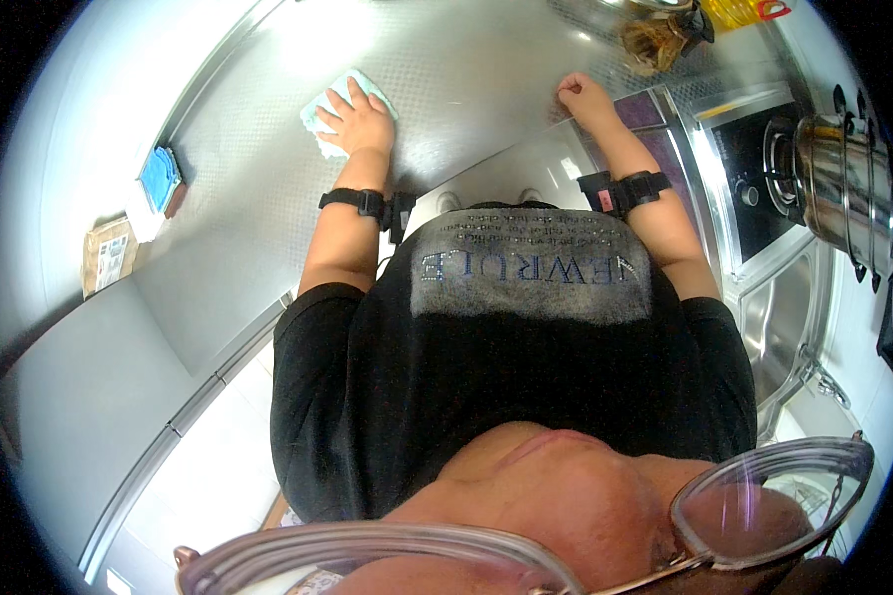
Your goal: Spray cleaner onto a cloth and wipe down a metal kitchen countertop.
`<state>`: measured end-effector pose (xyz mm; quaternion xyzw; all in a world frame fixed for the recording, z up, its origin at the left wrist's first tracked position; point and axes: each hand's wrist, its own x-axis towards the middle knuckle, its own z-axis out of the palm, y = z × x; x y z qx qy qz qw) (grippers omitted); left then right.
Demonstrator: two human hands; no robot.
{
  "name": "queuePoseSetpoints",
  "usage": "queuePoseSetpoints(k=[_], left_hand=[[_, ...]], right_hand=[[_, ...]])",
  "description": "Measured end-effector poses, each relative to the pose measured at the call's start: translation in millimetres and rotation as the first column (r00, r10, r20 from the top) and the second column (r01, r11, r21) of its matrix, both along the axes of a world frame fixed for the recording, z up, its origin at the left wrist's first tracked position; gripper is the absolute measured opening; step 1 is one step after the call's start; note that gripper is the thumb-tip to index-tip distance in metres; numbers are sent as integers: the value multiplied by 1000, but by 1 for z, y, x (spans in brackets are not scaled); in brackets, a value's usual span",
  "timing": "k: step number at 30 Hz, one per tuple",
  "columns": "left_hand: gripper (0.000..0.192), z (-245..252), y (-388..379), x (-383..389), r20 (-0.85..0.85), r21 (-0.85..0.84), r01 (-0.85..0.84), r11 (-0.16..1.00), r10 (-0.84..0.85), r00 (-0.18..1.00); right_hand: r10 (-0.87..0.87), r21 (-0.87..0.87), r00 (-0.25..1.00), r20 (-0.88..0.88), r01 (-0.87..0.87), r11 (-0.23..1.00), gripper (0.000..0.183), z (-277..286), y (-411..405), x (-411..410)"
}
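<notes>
My left hand [361, 128] lies palm down, fingers spread, on a pale green cloth [315, 111]. The cloth rests on the textured stainless steel countertop [461, 82]. My right hand [588, 98] is loosely curled near the counter's front edge, thumb and fingertips drawn together. Nothing shows in it, though its palm side is partly hidden. Close to that hand, a purple-topped panel [640, 111] borders the counter.
On the right stands a gas stove [748, 190] with a stacked steel pot [845, 197], then a steel sink [774, 327]. A brown bag [651, 46] and a yellow oil bottle [737, 11] sit at the back right. On the left are a blue cloth [161, 178] and a cardboard box [110, 253].
</notes>
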<state>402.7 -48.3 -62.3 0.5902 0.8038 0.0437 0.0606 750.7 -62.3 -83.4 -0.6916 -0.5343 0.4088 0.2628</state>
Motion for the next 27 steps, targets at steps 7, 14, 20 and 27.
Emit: queuePoseSetpoints(k=[7,14,20,27], left_hand=[[53,0,9,20,1,9,36,999,-36,999],[53,0,20,44,-2,31,70,997,-70,998],[53,-1,28,60,-18,41,104,994,-103,995],[53,0,36,76,-20,32,150,988,-149,989]], right_hand=[[-47,3,999,25,47,999,17,16,-8,11],[-93,90,991,93,85,992,19,9,-12,32],[-119,81,993,2,118,990,19,13,-10,52],[-180,156,970,166,154,976,20,5,-3,75]])
